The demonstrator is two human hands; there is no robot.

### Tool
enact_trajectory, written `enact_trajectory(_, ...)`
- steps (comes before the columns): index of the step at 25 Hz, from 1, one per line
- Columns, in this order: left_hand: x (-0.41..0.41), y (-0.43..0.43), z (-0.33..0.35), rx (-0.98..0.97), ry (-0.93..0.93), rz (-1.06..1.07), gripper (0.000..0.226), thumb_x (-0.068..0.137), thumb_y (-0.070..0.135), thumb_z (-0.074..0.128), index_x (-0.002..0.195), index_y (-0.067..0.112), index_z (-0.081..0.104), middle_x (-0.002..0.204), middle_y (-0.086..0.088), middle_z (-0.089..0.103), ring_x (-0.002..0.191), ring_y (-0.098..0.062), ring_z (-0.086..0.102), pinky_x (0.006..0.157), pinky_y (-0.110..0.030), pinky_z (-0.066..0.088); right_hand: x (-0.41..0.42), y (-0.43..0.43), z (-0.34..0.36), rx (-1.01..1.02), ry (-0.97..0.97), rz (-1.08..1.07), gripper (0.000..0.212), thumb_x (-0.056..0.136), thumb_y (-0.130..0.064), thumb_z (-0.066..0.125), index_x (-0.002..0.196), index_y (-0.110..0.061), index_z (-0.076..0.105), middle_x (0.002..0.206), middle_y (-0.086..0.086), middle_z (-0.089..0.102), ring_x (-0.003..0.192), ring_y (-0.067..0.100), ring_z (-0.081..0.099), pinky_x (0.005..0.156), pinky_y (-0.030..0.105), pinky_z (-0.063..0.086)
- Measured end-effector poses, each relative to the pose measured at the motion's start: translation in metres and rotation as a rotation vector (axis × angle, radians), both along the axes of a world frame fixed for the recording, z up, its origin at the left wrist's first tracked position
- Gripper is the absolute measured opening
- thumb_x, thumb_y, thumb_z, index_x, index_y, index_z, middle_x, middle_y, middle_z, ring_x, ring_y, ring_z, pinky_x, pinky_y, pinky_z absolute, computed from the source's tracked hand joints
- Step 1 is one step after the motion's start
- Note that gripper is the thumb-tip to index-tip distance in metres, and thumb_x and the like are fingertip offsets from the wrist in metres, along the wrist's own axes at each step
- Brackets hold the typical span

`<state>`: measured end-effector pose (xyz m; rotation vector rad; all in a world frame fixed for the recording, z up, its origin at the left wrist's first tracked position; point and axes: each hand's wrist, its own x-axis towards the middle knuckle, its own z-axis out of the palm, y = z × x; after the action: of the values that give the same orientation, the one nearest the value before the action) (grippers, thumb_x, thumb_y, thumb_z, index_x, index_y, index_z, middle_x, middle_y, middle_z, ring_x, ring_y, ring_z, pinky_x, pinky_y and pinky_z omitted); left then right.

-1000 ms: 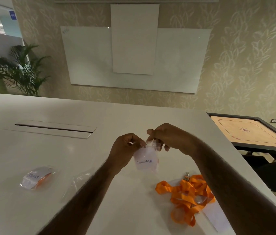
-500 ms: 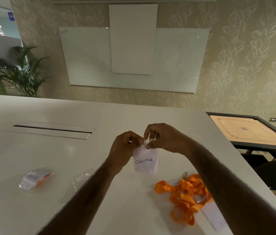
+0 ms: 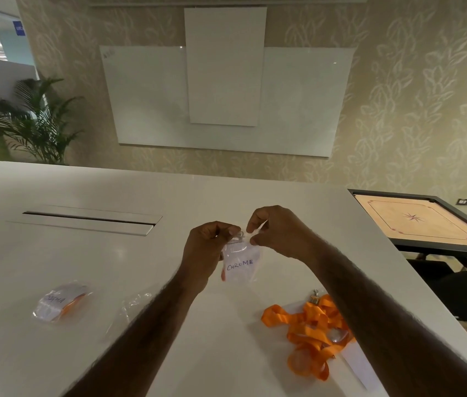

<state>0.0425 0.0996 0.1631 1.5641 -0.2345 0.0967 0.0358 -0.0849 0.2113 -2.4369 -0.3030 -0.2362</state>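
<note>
Thumb and forefinger of the left hand (image 3: 206, 249) pinch the top left edge of a small clear pouch (image 3: 239, 267), and the right hand (image 3: 279, 234) pinches its top right corner. Both hands are clamped on the pouch and sit close together, fingertips nearly meeting at its mouth. The pouch hangs upright below them, lifted off the white desk (image 3: 54, 262) near its middle. A white label inside it reads CHROME and faces the camera, and a bit of orange shows at its lower left edge. Something small and pale sits at the mouth between the fingertips; what it is cannot be told. To the left on the desk lies a second pouch (image 3: 60, 303) holding a label and some orange strap. Just right of it, partly behind the left forearm, lies a crumpled clear bag (image 3: 133, 306). Near the right forearm a heap of orange lanyards (image 3: 309, 330) rests on a white paper strip (image 3: 359, 368). A carrom board (image 3: 424, 222) stands beyond the desk's right edge.
</note>
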Motion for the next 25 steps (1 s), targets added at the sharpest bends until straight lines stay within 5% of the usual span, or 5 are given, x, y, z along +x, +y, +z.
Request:
enact_trajectory(4,0.002,-0.001,0.000,-0.024,-0.022,0.042,0.013,0.095,0.015,0.067,0.089,0.015,0.078,0.091,-0.005,0.077,0.084,-0.023,0.069,0.074,-0.045,0.056,0.000,0.001,-0.003,-0.033,-0.064,-0.020,0.028,0.076,-0.014,0.081,0.079,-0.035,0.063,0.089,-0.017,0.064,0.071,0.002,0.060,0.052,0.012,0.043)
enact_trajectory(11,0.004,-0.005,-0.002,-0.017,-0.017,0.063,0.019,0.095,0.014,0.065,0.081,0.021,0.076,0.084,0.001,0.076,0.074,-0.015,0.066,0.064,-0.028,0.048,0.002,0.007,-0.003,0.040,-0.058,-0.036,0.015,0.078,-0.013,0.076,0.075,-0.027,0.072,0.069,-0.012,0.069,0.067,0.007,0.066,0.057,0.025,0.054)
enact_trajectory(20,0.011,0.001,0.002,0.396,-0.147,-0.051,0.018,0.096,0.012,0.057,0.085,0.023,0.067,0.087,0.012,0.071,0.078,0.000,0.063,0.069,-0.012,0.044,0.000,0.004,-0.012,0.139,0.065,0.053,0.007,0.083,-0.009,0.072,0.081,-0.016,0.070,0.080,-0.001,0.072,0.070,0.009,0.062,0.065,0.028,0.050)
enact_trajectory(25,0.010,-0.002,-0.004,0.357,-0.152,-0.017,0.017,0.090,0.008,0.059,0.080,0.020,0.067,0.086,0.006,0.074,0.084,-0.014,0.068,0.073,-0.028,0.050,-0.001,0.002,-0.005,0.093,0.091,0.101,0.008,0.077,-0.013,0.082,0.082,-0.013,0.076,0.080,-0.001,0.074,0.069,0.007,0.062,0.066,0.028,0.052)
